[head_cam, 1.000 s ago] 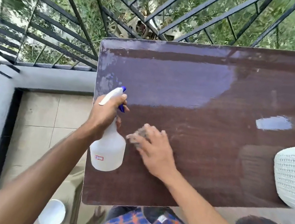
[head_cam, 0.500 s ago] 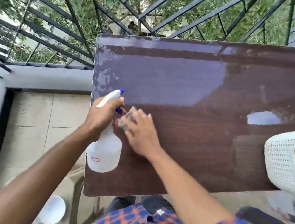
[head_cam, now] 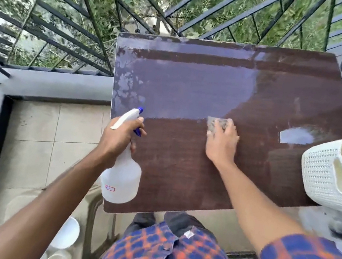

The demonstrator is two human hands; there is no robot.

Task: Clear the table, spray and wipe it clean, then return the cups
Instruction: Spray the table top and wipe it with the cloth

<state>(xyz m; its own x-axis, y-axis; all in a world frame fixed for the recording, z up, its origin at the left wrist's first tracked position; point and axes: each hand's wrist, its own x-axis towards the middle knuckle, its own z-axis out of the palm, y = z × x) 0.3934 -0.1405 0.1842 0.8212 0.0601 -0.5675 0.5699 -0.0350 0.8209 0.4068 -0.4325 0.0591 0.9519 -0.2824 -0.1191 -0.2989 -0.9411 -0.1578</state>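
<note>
A dark brown table (head_cam: 180, 172) fills the middle of the view, its far half shiny and wet. My left hand (head_cam: 119, 137) grips the neck of a white spray bottle (head_cam: 121, 180) with a blue nozzle, held over the table's left edge. My right hand (head_cam: 221, 142) presses a small grey cloth (head_cam: 215, 123) flat on the tabletop near its middle. White cups (head_cam: 65, 235) stand on the tiled floor at the lower left, beside the table.
A white woven plastic basket (head_cam: 326, 177) sits at the table's right edge. Black metal railings (head_cam: 69, 27) and a grey ledge run behind and to the left. Beige floor tiles (head_cam: 51, 131) lie left of the table.
My right hand slid the cloth first left toward the bottle, then right and farther onto the table's middle. My left hand kept holding the bottle in place.
</note>
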